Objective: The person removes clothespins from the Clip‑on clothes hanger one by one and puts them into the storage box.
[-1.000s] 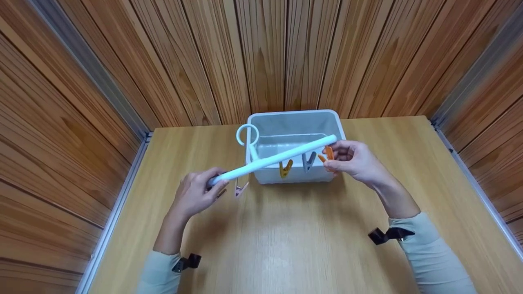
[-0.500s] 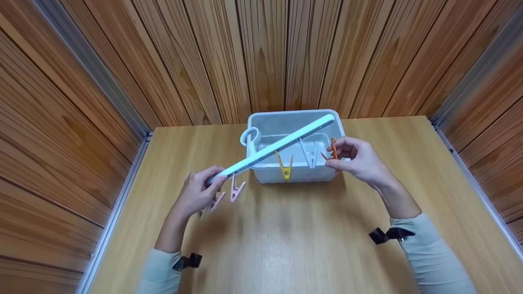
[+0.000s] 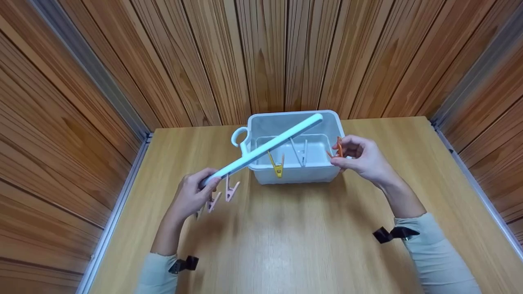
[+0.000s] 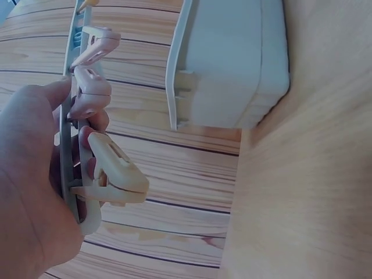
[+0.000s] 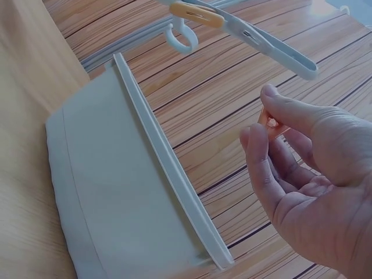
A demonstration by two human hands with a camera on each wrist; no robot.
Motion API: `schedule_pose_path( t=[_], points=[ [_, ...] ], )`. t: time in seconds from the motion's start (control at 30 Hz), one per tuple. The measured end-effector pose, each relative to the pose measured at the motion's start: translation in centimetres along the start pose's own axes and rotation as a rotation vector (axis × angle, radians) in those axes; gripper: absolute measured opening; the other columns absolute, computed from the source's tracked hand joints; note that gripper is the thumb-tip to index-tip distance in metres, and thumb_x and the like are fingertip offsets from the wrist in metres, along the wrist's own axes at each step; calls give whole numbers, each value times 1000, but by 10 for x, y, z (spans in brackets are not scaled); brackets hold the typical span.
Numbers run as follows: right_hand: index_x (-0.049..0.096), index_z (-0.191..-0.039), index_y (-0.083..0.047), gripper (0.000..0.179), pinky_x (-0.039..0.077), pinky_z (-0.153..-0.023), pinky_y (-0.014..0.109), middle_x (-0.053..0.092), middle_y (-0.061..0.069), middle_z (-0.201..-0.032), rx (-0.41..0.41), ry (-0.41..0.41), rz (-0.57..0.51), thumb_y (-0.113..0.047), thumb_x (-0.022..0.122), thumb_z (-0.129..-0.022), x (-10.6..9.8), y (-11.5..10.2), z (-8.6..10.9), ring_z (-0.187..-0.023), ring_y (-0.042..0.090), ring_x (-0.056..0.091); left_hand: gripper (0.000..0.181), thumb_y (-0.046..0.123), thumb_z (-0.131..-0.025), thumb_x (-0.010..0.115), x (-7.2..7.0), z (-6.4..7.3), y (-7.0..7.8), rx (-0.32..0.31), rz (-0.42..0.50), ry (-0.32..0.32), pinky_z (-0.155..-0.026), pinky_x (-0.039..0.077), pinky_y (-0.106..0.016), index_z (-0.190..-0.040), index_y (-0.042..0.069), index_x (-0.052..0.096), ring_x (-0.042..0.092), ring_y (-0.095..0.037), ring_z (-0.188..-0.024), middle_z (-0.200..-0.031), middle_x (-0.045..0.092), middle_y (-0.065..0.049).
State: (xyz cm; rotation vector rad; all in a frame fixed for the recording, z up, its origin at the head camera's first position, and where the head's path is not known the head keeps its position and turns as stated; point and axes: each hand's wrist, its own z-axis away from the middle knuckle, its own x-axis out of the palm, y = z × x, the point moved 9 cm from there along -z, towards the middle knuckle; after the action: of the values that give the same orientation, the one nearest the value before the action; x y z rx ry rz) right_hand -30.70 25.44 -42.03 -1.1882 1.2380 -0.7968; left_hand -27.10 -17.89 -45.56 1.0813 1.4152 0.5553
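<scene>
My left hand (image 3: 190,194) grips the near left end of a pale blue clip hanger (image 3: 261,150), whose bar slants up to the right. A yellow clothespin (image 3: 278,169) and a grey-blue clothespin (image 3: 303,157) hang from the bar. Two pink clothespins, one marked here (image 3: 230,194), hang nearer my left hand. A beige clothespin (image 4: 122,174) sits at the gripped end in the left wrist view. My right hand (image 3: 365,159) pinches an orange clothespin (image 3: 340,148) between thumb and fingers, apart from the bar's end. The hanger's round hook (image 3: 237,139) points to the back left.
A light grey plastic bin (image 3: 294,175) stands at the back of the wooden table (image 3: 278,237), under the hanger. Wood-plank walls (image 3: 269,61) enclose the back and sides. A black wrist camera (image 3: 395,234) is strapped on each sleeve.
The hanger's far end has swung up and left, away from my right hand, and the bar has rolled. My right hand, holding the orange clothespin, has shifted slightly right.
</scene>
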Motion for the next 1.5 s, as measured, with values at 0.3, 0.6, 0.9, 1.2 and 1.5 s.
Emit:
schedule_pose_path(
  t=[0.3,0.6,0.9,1.2,1.5],
  points=[
    [69,-119,-3,28,66,-72,25,74,-5,-104,-3,0,-7,-3,86,-97,-5,-1,-10,-87,10,71,21,17,-114,67,-1,6,-8,-23,10,2,-66,59,-22,-131,9,77,69,-26,-72,-91,70,-17],
    [72,-113,-16,25,66,-71,24,74,-7,-99,-35,8,-29,0,85,-98,-7,-9,-31,-83,9,73,23,18,-114,68,-1,13,-17,-64,9,16,-65,59,-22,-133,9,77,69,-26,-72,-94,72,-17],
    [70,-115,-14,25,66,-72,24,72,-6,-101,-29,7,-13,-3,85,-98,-6,-16,-51,-84,8,75,22,16,-114,67,-7,21,-31,-117,41,33,-64,58,-22,-133,10,77,69,-24,-71,-95,70,-19],
    [72,-117,-8,25,66,-70,22,72,-7,-100,-72,12,49,-2,87,-97,-6,-23,-70,-83,8,72,21,19,-115,66,-12,31,-40,-140,43,42,-64,57,-23,-132,11,77,70,-31,-73,-94,70,-15],
    [72,-118,-8,25,65,-69,21,70,-8,-96,-79,-12,104,-2,86,-98,0,-20,-88,-81,7,71,20,17,-114,66,-18,34,-41,-121,34,78,-62,57,-23,-129,10,77,67,-16,-68,-94,70,-18]
  ],
)
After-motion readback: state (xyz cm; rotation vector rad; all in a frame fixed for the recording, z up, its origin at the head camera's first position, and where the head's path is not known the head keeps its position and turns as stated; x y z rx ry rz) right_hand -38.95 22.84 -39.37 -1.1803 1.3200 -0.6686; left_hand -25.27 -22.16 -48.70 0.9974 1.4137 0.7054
